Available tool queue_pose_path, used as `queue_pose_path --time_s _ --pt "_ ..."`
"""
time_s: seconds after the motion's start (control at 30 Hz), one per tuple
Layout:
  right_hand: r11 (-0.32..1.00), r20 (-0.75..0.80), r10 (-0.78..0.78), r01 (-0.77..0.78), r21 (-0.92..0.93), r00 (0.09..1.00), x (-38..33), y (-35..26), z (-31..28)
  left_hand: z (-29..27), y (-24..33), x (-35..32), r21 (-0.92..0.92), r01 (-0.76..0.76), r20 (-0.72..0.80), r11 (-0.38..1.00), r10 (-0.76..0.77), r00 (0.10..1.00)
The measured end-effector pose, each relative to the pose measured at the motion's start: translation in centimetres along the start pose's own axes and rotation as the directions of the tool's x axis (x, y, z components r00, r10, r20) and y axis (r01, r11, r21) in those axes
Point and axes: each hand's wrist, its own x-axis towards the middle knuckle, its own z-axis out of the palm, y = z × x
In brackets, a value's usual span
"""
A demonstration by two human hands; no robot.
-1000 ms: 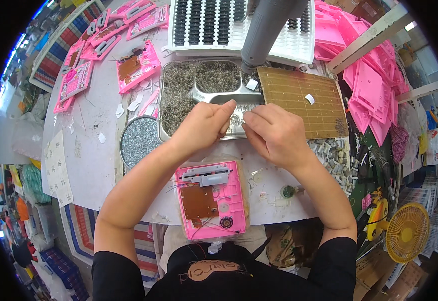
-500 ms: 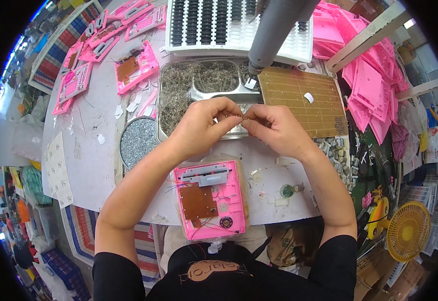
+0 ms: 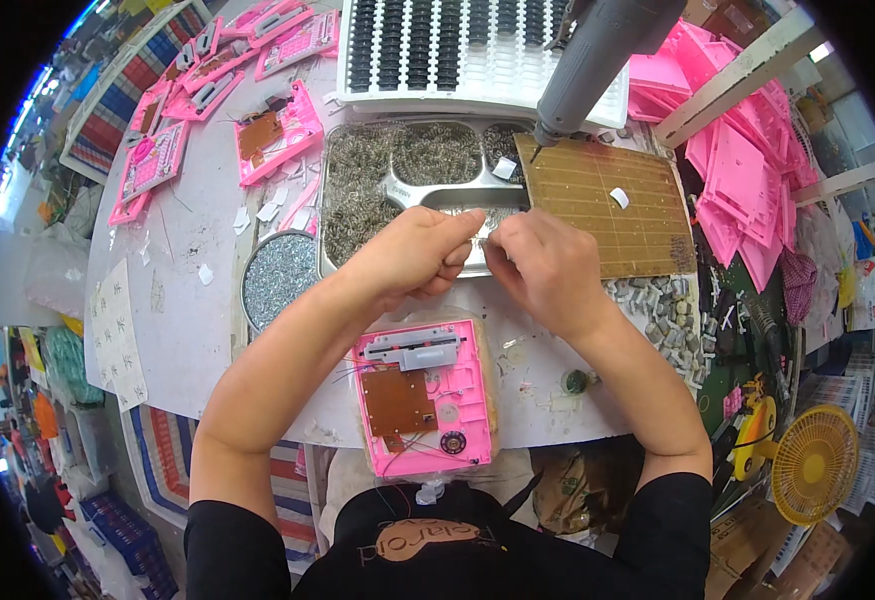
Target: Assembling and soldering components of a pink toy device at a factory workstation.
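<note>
My left hand and my right hand meet fingertip to fingertip over the metal compartment tray, pinching something small between them; it is too small to identify. The tray's sections hold heaps of thin metal springs. Below my hands, at the table's near edge, lies an open pink plastic casing with a brown circuit board, a small round speaker and loose wires inside.
A round dish of small screws sits left of the tray. A brown perforated board lies to the right, under a hanging grey power screwdriver. Pink casings are piled at far left and far right. A white slotted rack stands behind.
Both hands have stayed over the tray; the fingertips have drawn closer together and shifted slightly. The pink casing has not moved.
</note>
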Motion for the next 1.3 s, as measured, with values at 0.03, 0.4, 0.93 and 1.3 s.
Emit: queue_pose_path --time_s 0.03,0.4,0.93,1.3 --pt "0.999 0.001 -0.023 0.023 -0.032 1.0 0.2 -0.1 -0.2 -0.2 0.0 0.3 -0.056 0.054 0.046 0.997 -0.052 0.998" --pt "0.997 0.081 -0.051 0.055 -0.052 0.995 1.1 1.8 1.6 -0.9 0.3 -0.6 0.117 -0.227 -0.084 0.967 0.237 0.968" --pt "0.583 -0.056 0.812 -0.804 0.117 0.58 -17.1 -2.0 -15.2 -2.0 -10.2 -15.2 0.745 -0.451 -0.117 0.492 0.762 0.637" --pt "0.918 0.27 0.389 -0.396 -0.027 0.881 -12.8 1.4 -7.2 3.1 -13.2 -15.8 0.153 -0.441 -0.332 0.884 0.466 0.82"
